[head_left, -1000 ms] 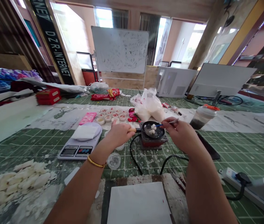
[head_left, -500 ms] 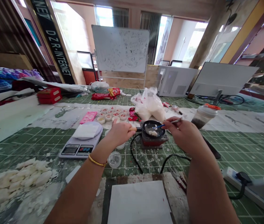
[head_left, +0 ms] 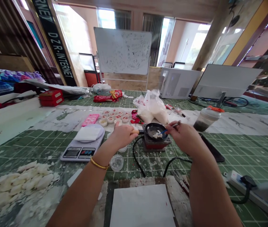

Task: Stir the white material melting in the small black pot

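My left hand [head_left: 123, 136] is closed around the wooden handle of a small black frying pan [head_left: 150, 136]. The pan rests on a small dark red electric hot plate [head_left: 156, 144]. White lumps [head_left: 157, 135] lie in the pan, some of them looking partly melted. Between the fingers of my right hand [head_left: 180, 134] is a thin blue stick-like tool [head_left: 164, 131], whose tip reaches down among the lumps. What kind of tool it is, I cannot make out.
A kitchen scale [head_left: 83, 144] with white paper stands left, near a heap of white flakes [head_left: 22, 183]. Behind are small filled cups [head_left: 118, 116] and a plastic bag [head_left: 151, 108]. A lidded jar [head_left: 206, 119] and power strip [head_left: 249, 184] are right. White paper [head_left: 143, 205] lies in front.
The tool's tip has shifted right and down within the pan, and the white lumps look moved and more broken up. My left hand stays on the handle.
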Demonstrator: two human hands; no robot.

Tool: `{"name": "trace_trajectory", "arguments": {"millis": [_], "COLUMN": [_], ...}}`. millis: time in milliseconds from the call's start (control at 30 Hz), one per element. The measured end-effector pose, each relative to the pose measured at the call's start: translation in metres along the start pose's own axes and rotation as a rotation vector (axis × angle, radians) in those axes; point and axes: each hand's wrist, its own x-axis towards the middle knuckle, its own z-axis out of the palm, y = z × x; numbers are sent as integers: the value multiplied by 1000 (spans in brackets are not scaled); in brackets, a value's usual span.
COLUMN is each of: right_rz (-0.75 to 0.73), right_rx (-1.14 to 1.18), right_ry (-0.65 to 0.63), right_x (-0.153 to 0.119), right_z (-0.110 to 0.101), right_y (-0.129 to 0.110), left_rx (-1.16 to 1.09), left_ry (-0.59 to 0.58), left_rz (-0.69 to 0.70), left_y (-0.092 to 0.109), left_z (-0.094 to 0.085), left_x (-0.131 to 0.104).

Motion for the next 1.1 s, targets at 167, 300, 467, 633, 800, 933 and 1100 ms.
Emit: {"name": "trace_trajectory", "arguments": {"millis": [167, 300, 467, 633, 800, 933, 1100], "right_rz": [28, 36, 54, 39, 6, 3, -11], "right_rx": [-51, -60, -60, -18, -53, 19, -24], "right_ry": [31, 21, 54, 35, -12, 17, -20], "right_x": [0, -1, 1, 1, -1, -3, -2], "right_z": [-1, -2, -2, 0, 2, 1, 3], "right_y": [2, 1, 1, 0, -2, -3, -4], "left_rx": [2, -4, -15, 1, -7, 4, 5], "left_ry": [13, -4, 0, -4, 4, 8, 13], "left_rz": [8, -7, 1, -13, -10, -9, -4], "left_y": [-1, 0, 1, 0, 0, 0, 0], "left_z": [0, 0, -1, 0, 1, 2, 2], "left_x": [0, -1, -1, 0, 0, 1, 1]}}
